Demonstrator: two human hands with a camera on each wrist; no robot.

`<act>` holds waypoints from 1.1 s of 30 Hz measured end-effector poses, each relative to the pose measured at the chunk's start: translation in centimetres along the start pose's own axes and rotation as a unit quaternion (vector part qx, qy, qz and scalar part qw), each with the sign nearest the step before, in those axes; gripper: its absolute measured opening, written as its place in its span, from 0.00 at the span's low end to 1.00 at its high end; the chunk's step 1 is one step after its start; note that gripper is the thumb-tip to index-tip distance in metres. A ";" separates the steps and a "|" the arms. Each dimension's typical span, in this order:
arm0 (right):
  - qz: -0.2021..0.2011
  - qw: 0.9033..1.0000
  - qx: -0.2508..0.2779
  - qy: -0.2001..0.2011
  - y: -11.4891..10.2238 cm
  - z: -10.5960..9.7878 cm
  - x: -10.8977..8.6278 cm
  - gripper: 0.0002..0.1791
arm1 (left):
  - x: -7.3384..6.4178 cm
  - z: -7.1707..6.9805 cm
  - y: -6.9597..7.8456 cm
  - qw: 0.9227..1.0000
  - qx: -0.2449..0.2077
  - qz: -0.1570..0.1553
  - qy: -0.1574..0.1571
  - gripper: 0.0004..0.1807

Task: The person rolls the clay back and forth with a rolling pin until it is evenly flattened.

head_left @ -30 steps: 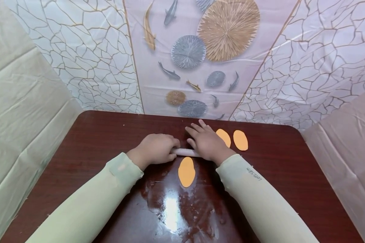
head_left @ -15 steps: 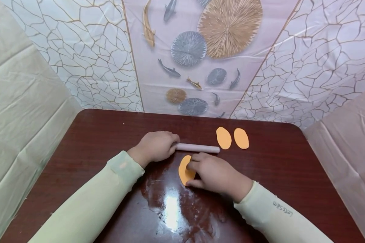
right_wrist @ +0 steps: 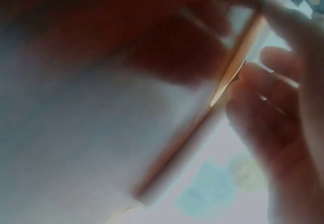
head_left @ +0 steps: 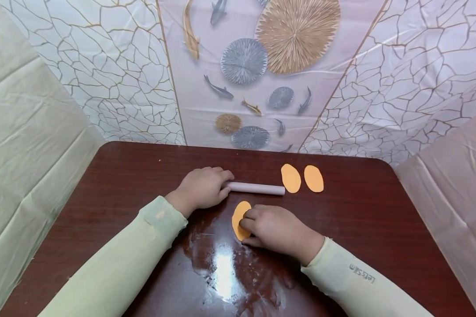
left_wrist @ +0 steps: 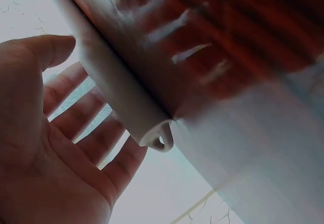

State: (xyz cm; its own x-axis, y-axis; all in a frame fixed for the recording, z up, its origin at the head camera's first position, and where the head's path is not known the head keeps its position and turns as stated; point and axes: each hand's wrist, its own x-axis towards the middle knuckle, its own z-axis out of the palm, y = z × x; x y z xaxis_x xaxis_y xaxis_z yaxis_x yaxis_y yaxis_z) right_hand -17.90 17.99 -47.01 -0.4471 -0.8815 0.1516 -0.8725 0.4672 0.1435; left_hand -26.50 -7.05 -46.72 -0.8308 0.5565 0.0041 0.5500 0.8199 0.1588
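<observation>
A pale lilac rolling pin [head_left: 258, 188] lies across the dark table. My left hand [head_left: 202, 188] holds its left end, thumb on the near side and fingers on the far side. In the left wrist view, that end of the rolling pin [left_wrist: 121, 92] carries a small hanging loop. In front of it lies a thin orange oval of what looks like dough [head_left: 239, 218]. My right hand [head_left: 275, 226] bends its fingers over the oval's right part and puts the thumb at its near edge, hiding that side. The oval [right_wrist: 235, 62] appears edge-on at my right fingers in the right wrist view.
Two more flat orange ovals, a left one [head_left: 291, 178] and a right one [head_left: 314, 179], lie side by side just beyond the pin's right end. The glossy table [head_left: 143, 167] has pale smears near its front. A patterned cloth [head_left: 238, 114] hangs behind.
My right hand has left the rolling pin and come nearer, onto the near orange oval's right side, and grips it there. The pin has shifted slightly away, with my left hand still on it.
</observation>
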 end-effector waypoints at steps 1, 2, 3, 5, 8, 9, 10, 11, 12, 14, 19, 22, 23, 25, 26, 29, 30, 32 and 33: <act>-0.013 1.000 -0.012 0.010 0.0 0.1 0.0 0.13 | 0.0 0.0 0.0 1.000 0.001 0.000 0.001 0.20; -0.028 0.999 -0.026 0.022 0.0 0.2 0.1 0.12 | 0.0 0.0 -0.1 1.000 0.003 0.000 0.001 0.20; -0.042 0.998 -0.038 0.036 0.0 0.2 0.1 0.11 | -0.1 -0.1 -0.1 1.000 0.006 0.001 0.003 0.21; -0.066 0.994 -0.054 0.062 -0.1 0.3 0.1 0.10 | -0.1 -0.1 -0.1 1.000 0.010 0.001 0.005 0.20; -0.082 0.992 -0.062 0.079 -0.4 0.3 0.3 0.11 | -0.1 -0.1 -0.1 1.000 0.015 0.001 0.008 0.20; -0.082 0.992 -0.059 0.075 -0.5 0.2 0.3 0.12 | -0.1 -0.1 -0.1 1.000 0.017 0.000 0.009 0.20; -0.080 0.992 -0.057 0.073 -0.6 0.2 0.4 0.12 | -0.2 -0.1 -0.1 1.000 0.018 0.000 0.011 0.20; -0.080 0.993 -0.058 0.071 -0.6 0.2 0.5 0.12 | -0.2 0.0 -0.2 1.000 0.019 -0.001 0.012 0.20; -0.082 0.992 -0.062 0.068 -0.7 0.1 0.5 0.12 | -0.2 0.0 -0.2 1.000 0.020 -0.001 0.012 0.20; -0.088 0.991 -0.074 0.065 -0.7 0.1 0.6 0.11 | -0.2 0.1 -0.2 1.000 0.021 -0.002 0.014 0.19; -0.096 0.989 -0.089 0.064 -0.9 0.4 0.6 0.10 | -0.4 0.0 -0.1 1.000 0.022 -0.005 0.014 0.19; -0.087 0.991 -0.085 0.062 -1.0 0.5 0.5 0.11 | -0.4 0.0 -0.1 1.000 0.020 -0.006 0.015 0.18; -0.084 0.991 -0.085 0.062 -1.1 0.4 0.5 0.11 | -0.4 0.0 -0.1 1.000 0.020 -0.006 0.015 0.18; -0.080 0.991 -0.089 0.063 -1.3 0.5 0.5 0.10 | -0.4 0.0 -0.1 1.000 0.021 -0.007 0.014 0.19; -0.078 0.991 -0.093 0.062 -1.4 0.5 0.5 0.10 | -0.4 0.0 -0.2 1.000 0.022 -0.008 0.014 0.19; -0.071 0.990 -0.107 0.054 -1.8 0.4 0.5 0.08 | -0.5 0.0 -0.2 1.000 0.023 -0.014 0.009 0.20; -0.069 0.990 -0.112 0.050 -1.9 0.4 0.5 0.08 | -0.5 0.0 -0.2 1.000 0.021 -0.015 0.007 0.21; -0.068 0.989 -0.121 0.043 -2.1 0.3 0.5 0.08 | -0.6 -0.1 -0.2 1.000 0.018 -0.020 0.004 0.21; -0.066 0.989 -0.124 0.041 -2.2 0.3 0.5 0.08 | -0.7 -0.2 -0.2 1.000 0.017 -0.021 0.003 0.22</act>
State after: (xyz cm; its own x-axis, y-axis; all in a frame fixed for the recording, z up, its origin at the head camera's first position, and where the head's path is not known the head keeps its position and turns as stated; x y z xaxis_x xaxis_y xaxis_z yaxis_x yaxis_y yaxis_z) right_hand -16.28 16.49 -47.51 -0.3066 -0.9323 0.1921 -0.8424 0.3597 0.4013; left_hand -26.06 -7.63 -46.60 -0.8537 0.5207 0.0048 0.5171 0.8466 0.1258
